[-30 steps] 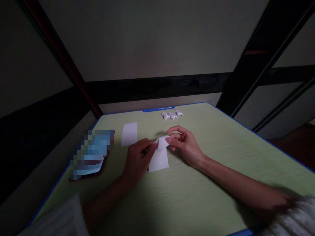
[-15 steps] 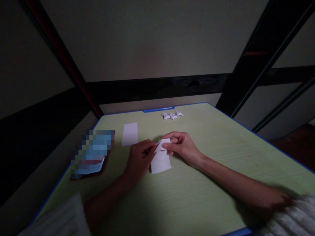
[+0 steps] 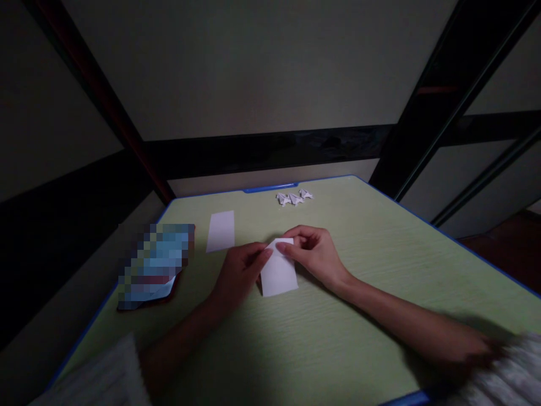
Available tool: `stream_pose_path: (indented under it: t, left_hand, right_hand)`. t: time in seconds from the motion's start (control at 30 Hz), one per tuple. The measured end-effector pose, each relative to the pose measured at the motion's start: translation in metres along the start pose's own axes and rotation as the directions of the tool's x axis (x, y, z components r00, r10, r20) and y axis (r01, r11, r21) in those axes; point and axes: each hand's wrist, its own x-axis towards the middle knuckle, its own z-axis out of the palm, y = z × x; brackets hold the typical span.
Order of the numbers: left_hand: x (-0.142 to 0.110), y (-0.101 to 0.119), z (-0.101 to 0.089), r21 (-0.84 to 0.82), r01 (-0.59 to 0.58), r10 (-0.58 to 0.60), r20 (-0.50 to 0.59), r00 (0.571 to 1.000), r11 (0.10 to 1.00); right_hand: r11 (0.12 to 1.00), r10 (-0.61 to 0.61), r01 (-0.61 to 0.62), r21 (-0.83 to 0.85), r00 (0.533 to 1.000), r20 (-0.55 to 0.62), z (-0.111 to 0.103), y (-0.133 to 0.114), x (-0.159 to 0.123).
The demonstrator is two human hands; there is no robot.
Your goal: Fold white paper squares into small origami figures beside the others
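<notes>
Between my two hands is a small white sheet of paper (image 3: 279, 276), its near end lying toward me above the table. My left hand (image 3: 240, 270) pinches its upper left edge between thumb and fingers. The thumb of my right hand (image 3: 315, 252) presses on the paper's top right part, with the fingers curled behind it. The upper left corner looks slanted; what lies behind the sheet is hidden. Past my hands, three small folded paper figures (image 3: 295, 198) sit in a row near the table's far edge.
A second white sheet of paper (image 3: 220, 231) lies flat to the left. Nearer the left edge is a blurred-out, dark-edged flat object (image 3: 158, 270). The pale green table (image 3: 372, 225) has a blue rim, and a panelled wall (image 3: 270, 73) stands behind it.
Half a second ago a folded flap stood over the paper's upper part with a gap beneath; now the face toward me looks smooth. Both hands stay nearly in place.
</notes>
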Motion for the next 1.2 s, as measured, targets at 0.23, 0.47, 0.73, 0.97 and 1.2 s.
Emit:
stream_pose_path:
  t: [0.23,0.47,0.73,0.97,1.2]
  left_hand:
    - [0.002,0.000,0.001,-0.041,0.059,-0.057,0.036,0.998,0.997]
    - [0.004,0.003,0.002,-0.130,0.117,-0.114,0.036,0.993,0.985]
    - [0.008,-0.001,-0.001,-0.228,0.175,-0.154,0.109,0.982,0.958]
    - [0.011,-0.003,-0.004,-0.273,0.224,-0.173,0.196,0.965,0.936]
    - [0.010,0.003,-0.004,-0.190,0.205,-0.149,0.273,0.950,0.960]
  right_hand:
    - [0.979,-0.168,0.173,-0.106,0.984,0.057,-0.004,0.002,0.005]
    - [0.999,-0.020,0.016,0.029,0.990,0.142,-0.002,0.006,0.006]
    - [1.000,-0.014,0.011,0.026,0.991,0.131,-0.005,0.006,0.008]
    - [0.997,-0.078,0.080,-0.018,0.992,0.102,-0.006,0.009,0.009]
    - [0.993,-0.108,0.111,-0.031,0.991,0.079,-0.005,0.007,0.007]
